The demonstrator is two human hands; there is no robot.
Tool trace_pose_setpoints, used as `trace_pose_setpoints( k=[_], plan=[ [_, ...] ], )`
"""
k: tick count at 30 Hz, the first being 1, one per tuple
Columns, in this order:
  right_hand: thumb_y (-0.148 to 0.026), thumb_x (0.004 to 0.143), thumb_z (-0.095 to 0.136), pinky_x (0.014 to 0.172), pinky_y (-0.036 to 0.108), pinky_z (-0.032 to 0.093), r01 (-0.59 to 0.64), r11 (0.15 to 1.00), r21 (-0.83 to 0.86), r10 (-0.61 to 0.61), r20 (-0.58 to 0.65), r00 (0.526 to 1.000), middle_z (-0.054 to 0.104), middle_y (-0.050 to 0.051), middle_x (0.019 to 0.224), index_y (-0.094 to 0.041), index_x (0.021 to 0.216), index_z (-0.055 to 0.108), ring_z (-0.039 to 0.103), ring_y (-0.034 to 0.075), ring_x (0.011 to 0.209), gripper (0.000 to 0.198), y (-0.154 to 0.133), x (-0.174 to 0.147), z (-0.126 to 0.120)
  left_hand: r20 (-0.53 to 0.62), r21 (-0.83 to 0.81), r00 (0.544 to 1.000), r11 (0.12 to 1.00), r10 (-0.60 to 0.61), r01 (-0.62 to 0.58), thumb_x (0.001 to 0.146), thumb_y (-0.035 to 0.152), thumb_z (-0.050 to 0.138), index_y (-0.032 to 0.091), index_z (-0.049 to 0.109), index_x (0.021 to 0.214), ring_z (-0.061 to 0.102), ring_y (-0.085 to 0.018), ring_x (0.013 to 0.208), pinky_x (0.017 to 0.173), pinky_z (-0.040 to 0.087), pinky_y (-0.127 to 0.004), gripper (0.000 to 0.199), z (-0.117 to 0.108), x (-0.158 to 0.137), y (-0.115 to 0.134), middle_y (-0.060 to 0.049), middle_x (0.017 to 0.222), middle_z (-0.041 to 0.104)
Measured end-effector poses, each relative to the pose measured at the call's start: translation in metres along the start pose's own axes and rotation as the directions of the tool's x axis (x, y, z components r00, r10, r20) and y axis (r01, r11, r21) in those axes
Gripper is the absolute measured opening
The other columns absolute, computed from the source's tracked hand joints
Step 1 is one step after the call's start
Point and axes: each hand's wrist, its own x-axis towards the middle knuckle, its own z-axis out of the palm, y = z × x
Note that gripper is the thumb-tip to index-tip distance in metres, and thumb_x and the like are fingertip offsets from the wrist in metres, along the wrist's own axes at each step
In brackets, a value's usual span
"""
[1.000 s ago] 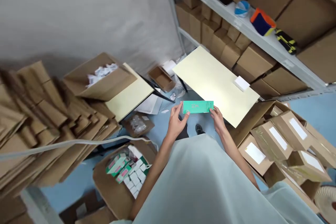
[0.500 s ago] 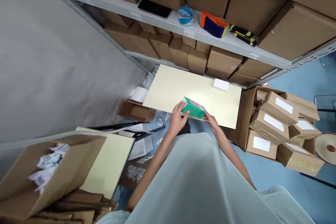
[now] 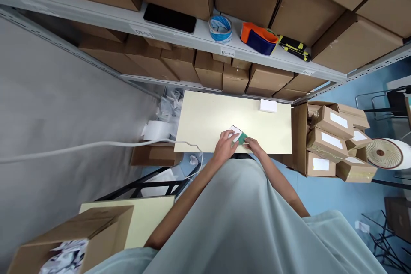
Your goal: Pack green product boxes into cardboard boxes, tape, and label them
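A small green and white box [image 3: 242, 138] is held between my hands just over the near part of the cream tabletop [image 3: 205, 115]. My left hand [image 3: 224, 146] grips its left end, fingers over the white face and thumb on the near side. On the green right end, my right hand [image 3: 252, 144] closes with thumb and fingertips. Parts of the box are hidden behind the fingers. Farther back on the tabletop lies a white block, perhaps a stack of paper [image 3: 268, 105].
A shelf [image 3: 192, 30] with brown cartons spans the back, holding a phone [image 3: 170, 18], blue tape [image 3: 220, 29] and cutters [image 3: 294, 48]. Right stands a carton of taped boxes [image 3: 300, 141]; lower left, a carton [image 3: 109, 222] with crumpled paper. A white cable [image 3: 105, 143] crosses the left.
The box has turned in my hands: mostly green before, it now shows a white face with green at the right. The camera view has shifted and levelled.
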Motion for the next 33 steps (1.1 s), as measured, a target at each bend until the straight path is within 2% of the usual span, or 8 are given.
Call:
trace_pose_setpoints(
  k=[4,12,14,17,19,21,26,33],
  plan=[
    [-0.03,0.084,0.09,0.094,0.035,0.066,0.058,0.998,-0.027,-0.059,-0.041,0.997,0.08,0.001,0.097,-0.018,0.127,0.076,0.079,0.017,0.08,0.046,-0.012,-0.012,-0.008,-0.031,-0.022,0.993,0.993,-0.116,0.115,0.097,0.023,0.081,0.028,0.079,0.128,0.054,-0.04,0.154,0.128,0.051,-0.06,0.031,0.014,0.005,-0.002,-0.015,0.158,0.058],
    [-0.061,0.094,0.08,0.1,0.041,0.064,0.37,0.914,-0.166,-0.363,0.069,0.929,0.079,0.008,0.127,-0.025,0.131,0.08,0.08,0.022,0.099,0.052,-0.036,-0.03,-0.014,-0.018,-0.013,0.968,0.968,-0.25,0.25,0.084,0.027,0.09,0.024,0.05,0.162,0.065,-0.039,0.143,0.12,0.056,-0.054,0.088,0.028,0.007,-0.01,-0.016,0.147,0.065],
    [-0.064,0.096,0.078,0.103,0.042,0.063,0.49,0.821,-0.294,-0.484,0.099,0.87,0.075,0.011,0.139,-0.026,0.134,0.079,0.078,0.025,0.112,0.054,-0.044,-0.038,-0.014,-0.001,-0.001,0.964,0.964,-0.266,0.266,0.083,0.031,0.092,0.025,0.049,0.163,0.065,-0.039,0.143,0.118,0.057,-0.054,0.091,0.03,0.008,-0.007,-0.015,0.146,0.066],
    [-0.06,0.096,0.082,0.11,0.048,0.061,0.595,0.565,-0.572,-0.587,0.228,0.777,0.068,0.014,0.147,-0.028,0.141,0.076,0.07,0.032,0.13,0.056,-0.055,-0.051,-0.011,0.044,0.027,0.96,0.961,-0.275,0.274,0.083,0.028,0.089,0.024,0.046,0.167,0.068,-0.039,0.138,0.113,0.06,-0.053,0.095,0.039,0.007,0.002,-0.015,0.145,0.067],
    [-0.057,0.095,0.086,0.112,0.053,0.059,0.583,0.387,-0.714,-0.575,0.308,0.758,0.065,0.016,0.149,-0.028,0.144,0.074,0.066,0.036,0.133,0.058,-0.058,-0.057,-0.009,0.079,0.037,0.955,0.959,-0.285,0.283,0.082,0.025,0.086,0.023,0.045,0.169,0.068,-0.038,0.137,0.112,0.061,-0.053,0.096,0.047,0.004,0.006,-0.016,0.145,0.067],
    [-0.055,0.097,0.085,0.109,0.055,0.06,0.555,0.281,-0.783,-0.55,0.343,0.761,0.063,0.019,0.151,-0.026,0.148,0.071,0.065,0.037,0.131,0.06,-0.056,-0.058,-0.006,0.085,0.031,0.949,0.953,-0.303,0.302,0.082,0.027,0.086,0.022,0.044,0.17,0.067,-0.039,0.14,0.114,0.06,-0.054,0.098,0.054,-0.002,0.004,-0.017,0.148,0.066],
    [-0.041,0.106,0.073,0.108,0.055,0.06,0.576,0.168,-0.8,-0.56,0.403,0.723,0.058,0.023,0.158,-0.023,0.166,0.055,0.058,0.041,0.141,0.066,-0.035,-0.054,-0.001,0.064,0.008,0.914,0.916,-0.401,0.401,0.082,0.042,0.092,0.019,0.039,0.173,0.061,-0.042,0.152,0.123,0.054,-0.06,0.108,0.058,-0.028,-0.019,-0.023,0.16,0.059],
    [-0.016,0.101,0.067,0.099,0.052,0.063,0.58,0.096,-0.809,-0.495,0.466,0.733,0.056,0.024,0.157,-0.032,0.183,0.034,0.063,0.04,0.13,0.09,-0.029,-0.036,-0.004,0.062,-0.08,0.787,0.783,-0.614,0.617,0.076,0.06,0.098,0.015,0.049,0.165,0.068,-0.044,0.142,0.119,0.056,-0.063,0.111,0.064,-0.048,-0.049,-0.029,0.159,0.06]
  ],
)
